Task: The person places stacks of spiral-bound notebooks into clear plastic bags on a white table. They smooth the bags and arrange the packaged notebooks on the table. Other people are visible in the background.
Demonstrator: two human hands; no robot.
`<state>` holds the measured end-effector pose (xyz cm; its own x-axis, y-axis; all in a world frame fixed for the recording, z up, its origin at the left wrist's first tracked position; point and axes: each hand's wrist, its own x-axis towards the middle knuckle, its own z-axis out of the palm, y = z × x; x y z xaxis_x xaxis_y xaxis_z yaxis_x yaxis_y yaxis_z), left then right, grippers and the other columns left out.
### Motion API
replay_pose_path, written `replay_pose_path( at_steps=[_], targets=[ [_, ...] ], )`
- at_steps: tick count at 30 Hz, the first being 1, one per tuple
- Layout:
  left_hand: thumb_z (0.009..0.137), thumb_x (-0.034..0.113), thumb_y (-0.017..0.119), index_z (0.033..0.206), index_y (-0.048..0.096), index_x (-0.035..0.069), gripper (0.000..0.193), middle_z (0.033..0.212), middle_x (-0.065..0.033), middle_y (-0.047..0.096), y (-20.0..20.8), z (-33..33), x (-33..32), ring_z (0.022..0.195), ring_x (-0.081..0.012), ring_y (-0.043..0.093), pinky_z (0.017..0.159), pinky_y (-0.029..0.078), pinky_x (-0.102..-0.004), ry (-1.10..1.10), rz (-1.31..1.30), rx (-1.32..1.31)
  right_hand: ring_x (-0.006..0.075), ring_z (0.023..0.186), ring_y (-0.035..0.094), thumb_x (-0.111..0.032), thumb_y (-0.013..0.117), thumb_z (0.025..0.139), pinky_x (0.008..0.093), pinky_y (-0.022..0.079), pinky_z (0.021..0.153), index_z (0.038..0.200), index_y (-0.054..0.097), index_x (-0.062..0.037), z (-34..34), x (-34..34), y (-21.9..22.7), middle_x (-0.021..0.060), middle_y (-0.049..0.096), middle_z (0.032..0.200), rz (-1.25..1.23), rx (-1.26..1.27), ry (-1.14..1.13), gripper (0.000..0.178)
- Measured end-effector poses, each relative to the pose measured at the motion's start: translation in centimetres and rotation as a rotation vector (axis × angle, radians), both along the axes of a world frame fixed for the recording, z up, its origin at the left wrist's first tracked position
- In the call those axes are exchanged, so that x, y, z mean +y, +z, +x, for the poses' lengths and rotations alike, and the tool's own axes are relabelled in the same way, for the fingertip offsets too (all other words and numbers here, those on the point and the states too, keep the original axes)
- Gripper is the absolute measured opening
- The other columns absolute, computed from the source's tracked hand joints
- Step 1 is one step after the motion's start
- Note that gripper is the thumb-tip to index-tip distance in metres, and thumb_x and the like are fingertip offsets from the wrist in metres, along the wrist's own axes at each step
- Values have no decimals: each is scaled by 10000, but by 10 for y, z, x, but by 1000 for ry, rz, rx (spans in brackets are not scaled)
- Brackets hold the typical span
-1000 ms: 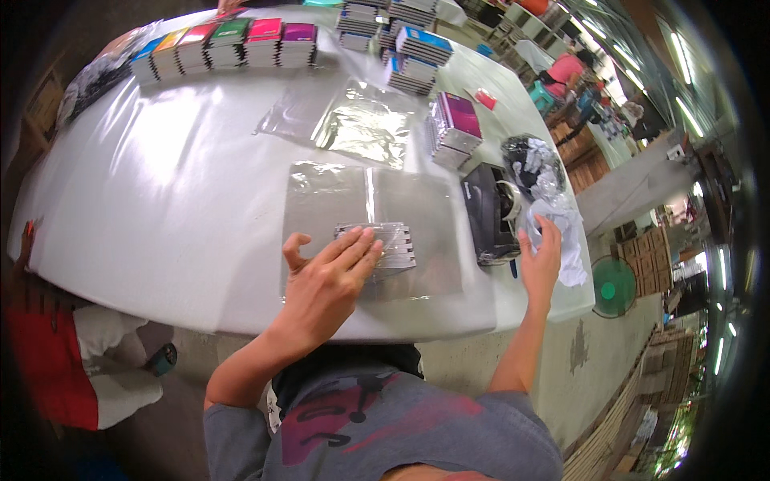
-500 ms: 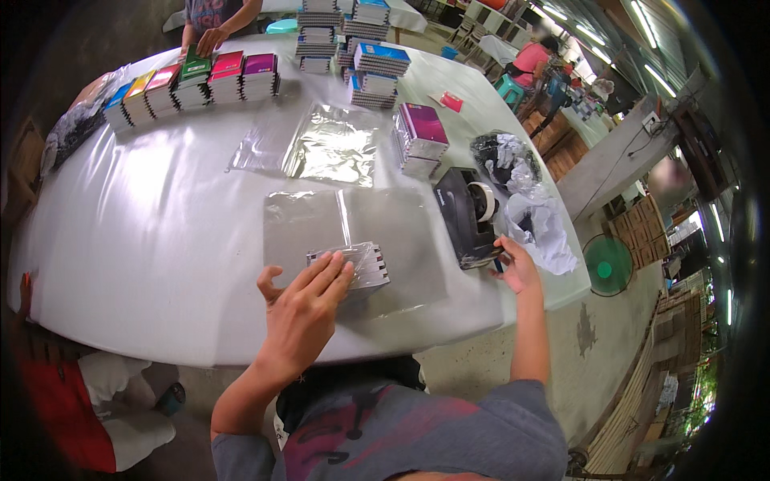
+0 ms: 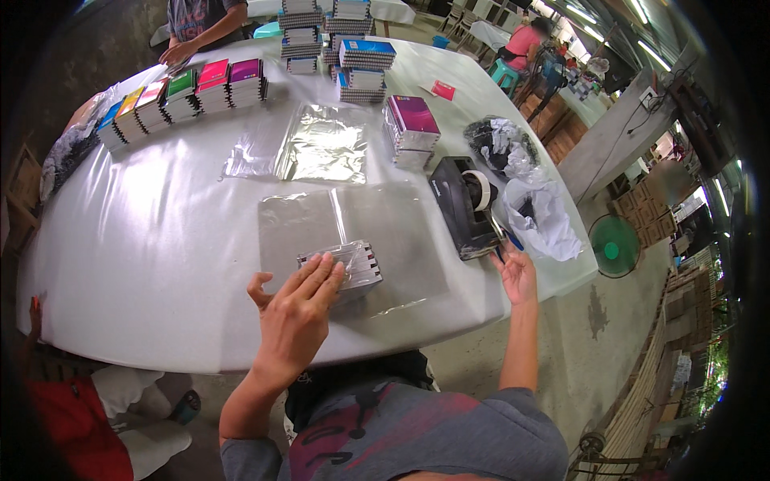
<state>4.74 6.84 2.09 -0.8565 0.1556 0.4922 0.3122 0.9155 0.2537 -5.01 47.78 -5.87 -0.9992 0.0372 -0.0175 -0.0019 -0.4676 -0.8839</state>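
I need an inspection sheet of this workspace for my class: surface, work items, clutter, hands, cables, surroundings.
Surface: white table, glossy, with glare at left.
Work items: plastic-covered bundle on a clear plastic sheet; black tape dispenser to the right; purple-topped notebook stack farther back.
Clutter: crumpled white plastic bag right of the dispenser; small red packet beyond.
Left hand: fingers resting on the bundle.
Right hand: at the dispenser's near end, beside something blue; grip unclear.
Cables: dark cable against a pillar; on the table, nothing seen.
Surroundings: round green fan at right; co-worker across the table.
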Motion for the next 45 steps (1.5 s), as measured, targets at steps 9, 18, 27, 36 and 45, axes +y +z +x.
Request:
replay_pose_path(
  at_steps=[9,18,27,36,45],
  targets=[
    [816,55,562,1128,636,148,334,1197,-20,614,0,1,-1,1108,-102,560,916,225,-412,-24,-4,-30,220,1043,563,-125,631,829,390,362,966,874,689,-65,30,-2,-2,65,612,1105,1912,124,-690,95],
    [744,42,675,1124,634,126,392,1043,-14,602,-10,-2,-3,1097,-181,566,804,402,-330,-85,82,45,154,629,582,-75,644,833,280,456,675,911,683,-50,34,-84,52,42,660,760,1391,616,-592,91],
    [739,5,673,1230,490,80,530,1070,-84,616,-14,-2,-4,1069,-238,581,833,423,-365,-131,313,60,112,551,563,-232,584,921,228,415,410,846,672,39,74,-252,79,94,640,714,174,67,322,295],
    [754,22,619,1290,449,79,566,1098,-104,593,-19,-5,-8,1095,-252,563,830,423,-364,-182,292,100,115,573,592,-253,609,903,236,449,403,850,681,35,72,-274,68,96,642,695,175,-169,320,302],
    [684,33,641,1283,522,96,614,1150,-93,531,-19,-1,-8,1104,-225,543,833,413,-342,-180,187,25,141,465,568,-205,553,930,238,443,393,828,666,38,78,-269,50,94,621,635,151,-175,369,287]
  ],
)
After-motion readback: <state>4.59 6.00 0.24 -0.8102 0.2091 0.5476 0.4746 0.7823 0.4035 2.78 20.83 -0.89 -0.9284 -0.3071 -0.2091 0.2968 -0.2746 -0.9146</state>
